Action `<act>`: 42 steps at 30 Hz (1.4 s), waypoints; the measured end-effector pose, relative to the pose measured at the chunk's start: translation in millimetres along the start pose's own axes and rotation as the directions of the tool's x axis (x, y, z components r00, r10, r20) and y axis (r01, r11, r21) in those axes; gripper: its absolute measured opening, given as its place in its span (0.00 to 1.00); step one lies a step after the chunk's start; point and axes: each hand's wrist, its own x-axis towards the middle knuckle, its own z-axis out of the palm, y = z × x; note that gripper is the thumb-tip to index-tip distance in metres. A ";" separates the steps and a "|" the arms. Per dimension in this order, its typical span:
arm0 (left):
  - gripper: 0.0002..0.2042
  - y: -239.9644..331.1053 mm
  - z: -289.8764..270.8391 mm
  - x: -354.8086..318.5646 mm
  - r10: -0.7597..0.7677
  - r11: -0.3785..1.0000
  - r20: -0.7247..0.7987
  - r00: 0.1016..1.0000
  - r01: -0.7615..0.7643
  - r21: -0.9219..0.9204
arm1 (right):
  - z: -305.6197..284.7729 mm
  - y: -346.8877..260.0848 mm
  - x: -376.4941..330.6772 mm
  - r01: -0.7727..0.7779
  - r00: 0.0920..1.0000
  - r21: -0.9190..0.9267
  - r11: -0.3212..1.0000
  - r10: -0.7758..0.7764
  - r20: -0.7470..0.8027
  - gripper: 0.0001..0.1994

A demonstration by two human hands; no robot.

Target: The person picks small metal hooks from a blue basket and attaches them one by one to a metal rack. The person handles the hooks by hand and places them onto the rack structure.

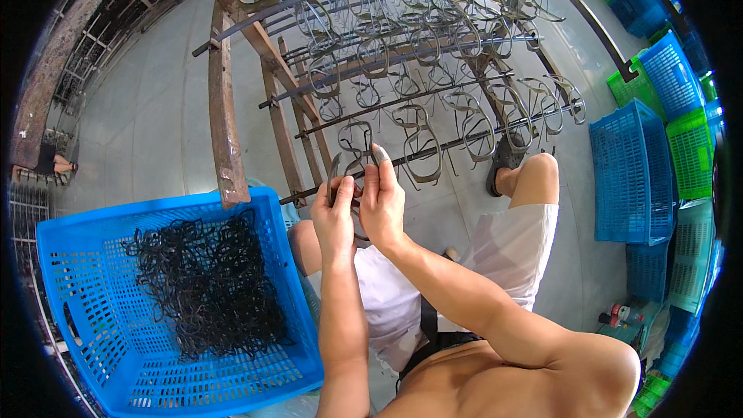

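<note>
In front of my knees, both my hands meet at the near, lower end of a rack hung with grey, two-looped frames that look like goggle frames. My left hand (335, 213) is closed, pinching a dark curved frame (334, 169) that shows above and below the fingers. Beside it, nearly touching, my right hand (381, 205) is closed on the same piece, with a grey covering on one fingertip. The fingers partly hide the frame. Just beyond them, another hung frame (416, 135) dangles from the lowest rod (457, 142).
A large blue basket (155, 205) at the left holds a tangled heap of thin black pieces (213, 286). Wooden rack posts (225, 108) stand behind it. Stacked blue crates (631, 174) and green crates (689, 155) line the right. Another person's leg (63, 165) shows at far left.
</note>
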 end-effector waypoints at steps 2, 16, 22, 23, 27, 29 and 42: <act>0.08 0.9 0.5 -0.4 -0.023 0.999 -0.005 1.000 0.023 0.041 | -2.0 -0.3 0.9 -0.001 1.000 0.039 0.999 0.001 0.001 0.17; 0.11 -19.0 -33.0 -39.2 0.272 0.687 0.192 0.943 -0.329 0.647 | -118.5 -2.8 -61.3 0.211 0.883 -0.305 0.929 -0.047 0.466 0.33; 0.20 -12.9 -53.7 -98.3 0.114 0.967 0.022 0.993 -0.116 0.226 | -147.4 -7.4 -68.7 0.063 0.763 -0.248 0.967 0.114 0.636 0.26; 0.21 -9.0 -52.2 -105.5 0.112 0.991 0.044 0.993 -0.115 0.066 | -143.1 -11.5 -65.7 0.141 0.737 -0.207 0.968 0.037 0.675 0.26; 0.20 3.0 -27.2 -115.6 0.129 0.986 0.113 0.985 -0.115 -0.124 | -114.9 -25.8 -53.4 0.470 0.575 -0.036 0.882 -0.275 0.770 0.28; 0.17 9.5 -14.7 -124.4 0.104 0.941 0.143 0.984 -0.051 -0.334 | -108.3 -29.4 -52.1 0.442 0.595 -0.005 0.897 -0.288 0.750 0.25; 0.31 -13.4 -0.9 124.0 -0.448 0.110 0.123 0.885 -0.082 0.991 | -189.4 -29.5 -29.0 -0.139 0.946 0.177 0.974 0.078 0.315 0.12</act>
